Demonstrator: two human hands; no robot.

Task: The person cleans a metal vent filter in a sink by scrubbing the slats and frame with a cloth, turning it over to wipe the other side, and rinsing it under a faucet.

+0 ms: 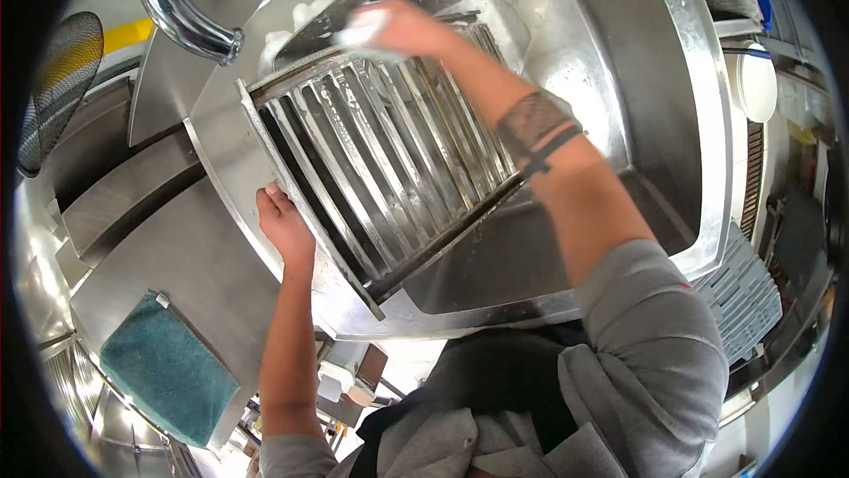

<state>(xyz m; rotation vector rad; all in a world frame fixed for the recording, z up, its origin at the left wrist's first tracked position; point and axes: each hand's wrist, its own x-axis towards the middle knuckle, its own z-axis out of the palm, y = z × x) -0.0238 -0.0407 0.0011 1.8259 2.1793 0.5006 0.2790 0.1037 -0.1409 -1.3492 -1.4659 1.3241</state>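
A slatted metal hood filter (355, 152) lies tilted across the sink, wet and streaked with suds. My left hand (287, 229) is closed on the left rail of its frame. Over the filter's far edge, my right hand (405, 29) is closed round a white, soapy pad (364, 29). Motion smears that hand and the pad, so the pad's exact kind does not show.
The steel sink basin (610, 80) extends beneath and right of the filter. A chrome faucet (181, 22) curves in from the upper left. A green towel (168, 367) lies on the left counter, below a mesh strainer (57, 93). Grey plastic racks (743, 301) are at right.
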